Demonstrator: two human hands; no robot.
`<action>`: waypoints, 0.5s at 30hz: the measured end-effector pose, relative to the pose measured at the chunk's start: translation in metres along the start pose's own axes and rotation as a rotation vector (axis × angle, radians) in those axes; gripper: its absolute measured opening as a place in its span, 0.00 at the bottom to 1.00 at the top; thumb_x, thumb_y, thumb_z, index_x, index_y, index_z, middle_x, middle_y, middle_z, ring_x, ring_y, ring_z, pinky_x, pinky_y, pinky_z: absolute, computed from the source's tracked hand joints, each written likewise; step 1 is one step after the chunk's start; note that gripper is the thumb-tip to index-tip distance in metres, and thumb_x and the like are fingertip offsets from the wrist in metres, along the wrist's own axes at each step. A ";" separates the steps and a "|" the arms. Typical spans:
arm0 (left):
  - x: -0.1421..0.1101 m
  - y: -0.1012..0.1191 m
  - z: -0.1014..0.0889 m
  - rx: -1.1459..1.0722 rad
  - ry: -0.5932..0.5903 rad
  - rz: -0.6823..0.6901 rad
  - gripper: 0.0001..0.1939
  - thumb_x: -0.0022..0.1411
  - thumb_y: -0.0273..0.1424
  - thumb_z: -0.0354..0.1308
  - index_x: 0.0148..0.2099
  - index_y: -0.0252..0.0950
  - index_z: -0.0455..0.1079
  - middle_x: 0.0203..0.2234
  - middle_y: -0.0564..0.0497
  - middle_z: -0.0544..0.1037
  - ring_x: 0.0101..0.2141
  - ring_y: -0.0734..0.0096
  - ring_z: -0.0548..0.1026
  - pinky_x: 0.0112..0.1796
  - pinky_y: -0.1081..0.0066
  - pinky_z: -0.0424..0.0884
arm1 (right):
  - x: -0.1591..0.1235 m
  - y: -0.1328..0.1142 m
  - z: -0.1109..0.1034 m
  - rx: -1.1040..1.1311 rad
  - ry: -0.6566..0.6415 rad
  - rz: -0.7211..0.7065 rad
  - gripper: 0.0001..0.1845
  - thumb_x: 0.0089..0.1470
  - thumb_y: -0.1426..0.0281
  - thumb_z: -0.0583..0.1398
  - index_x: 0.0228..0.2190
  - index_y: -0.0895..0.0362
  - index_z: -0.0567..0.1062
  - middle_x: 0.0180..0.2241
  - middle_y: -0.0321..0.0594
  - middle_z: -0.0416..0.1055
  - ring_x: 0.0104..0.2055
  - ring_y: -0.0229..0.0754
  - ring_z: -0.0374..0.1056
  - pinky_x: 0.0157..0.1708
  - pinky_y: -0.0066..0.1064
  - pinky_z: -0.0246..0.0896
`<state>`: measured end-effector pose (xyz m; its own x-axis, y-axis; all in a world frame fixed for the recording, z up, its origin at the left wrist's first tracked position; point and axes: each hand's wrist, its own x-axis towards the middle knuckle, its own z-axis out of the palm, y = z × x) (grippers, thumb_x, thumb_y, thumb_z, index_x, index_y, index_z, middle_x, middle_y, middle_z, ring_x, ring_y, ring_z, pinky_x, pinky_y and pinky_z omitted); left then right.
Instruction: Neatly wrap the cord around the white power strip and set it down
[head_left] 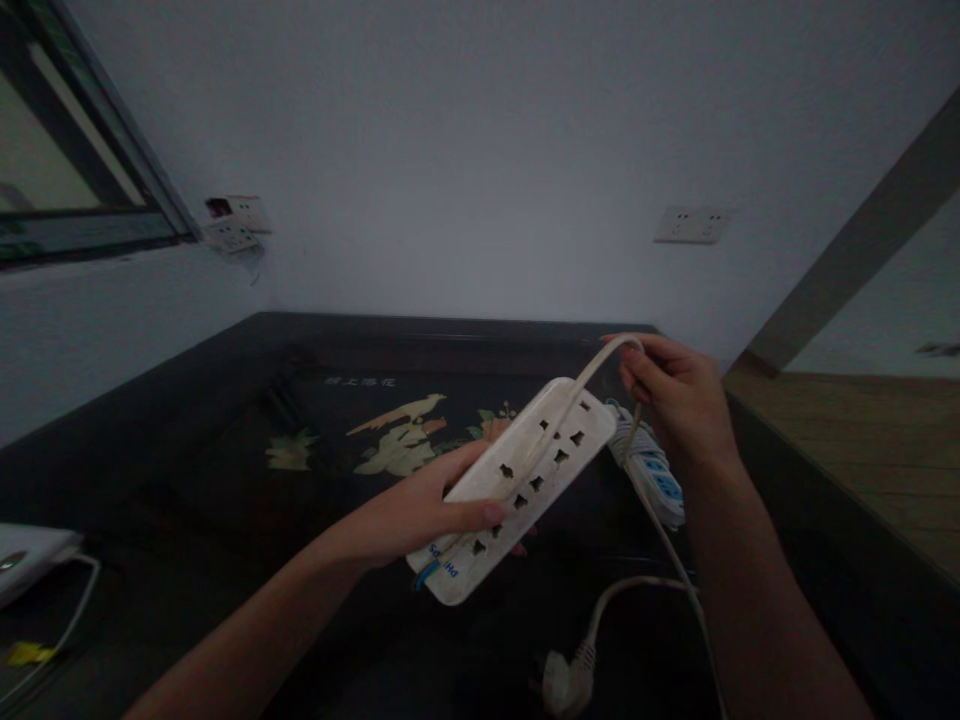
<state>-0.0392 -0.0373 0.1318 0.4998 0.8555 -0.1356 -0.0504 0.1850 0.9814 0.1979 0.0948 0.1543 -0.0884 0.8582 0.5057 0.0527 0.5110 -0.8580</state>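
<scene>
I look down on a dark, glossy table (195, 440) whose far edge runs along the wall. Its top carries a pale bird design (401, 412), with leaves and orange-tinted flowers around it, and a short line of light characters (360, 381) farther back. To my right lies a blue-and-white power strip (660, 480) with pale cord wound about one end. Closer to me rests a pale plug (566, 682), its cable (645, 580) curving off behind my right forearm. At my far left sits a white device (34, 560), cut off by my view, with a thin white lead (79, 605) and a yellow tag (30, 654) beside it
</scene>
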 end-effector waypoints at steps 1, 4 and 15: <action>-0.001 0.001 -0.001 0.040 0.011 0.011 0.32 0.55 0.41 0.63 0.58 0.36 0.59 0.42 0.41 0.77 0.39 0.58 0.77 0.38 0.62 0.72 | 0.000 0.000 0.000 -0.001 -0.007 -0.001 0.12 0.50 0.63 0.63 0.36 0.56 0.79 0.18 0.31 0.60 0.19 0.32 0.52 0.17 0.26 0.41; -0.002 0.002 -0.001 0.144 0.058 0.031 0.31 0.56 0.40 0.62 0.58 0.35 0.58 0.46 0.39 0.75 0.43 0.57 0.75 0.39 0.61 0.72 | 0.000 -0.001 0.000 -0.008 -0.024 0.012 0.12 0.51 0.63 0.63 0.36 0.56 0.79 0.18 0.31 0.59 0.19 0.32 0.52 0.17 0.26 0.41; -0.006 0.008 0.003 0.061 0.107 0.012 0.28 0.57 0.42 0.61 0.55 0.37 0.59 0.39 0.44 0.76 0.34 0.64 0.76 0.32 0.67 0.72 | 0.003 0.007 -0.005 0.014 0.026 0.018 0.11 0.48 0.65 0.64 0.36 0.55 0.79 0.20 0.32 0.62 0.19 0.32 0.53 0.17 0.25 0.42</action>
<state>-0.0402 -0.0418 0.1410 0.4039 0.9050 -0.1339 -0.0016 0.1471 0.9891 0.2029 0.1014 0.1505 -0.0616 0.8685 0.4919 0.0405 0.4946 -0.8682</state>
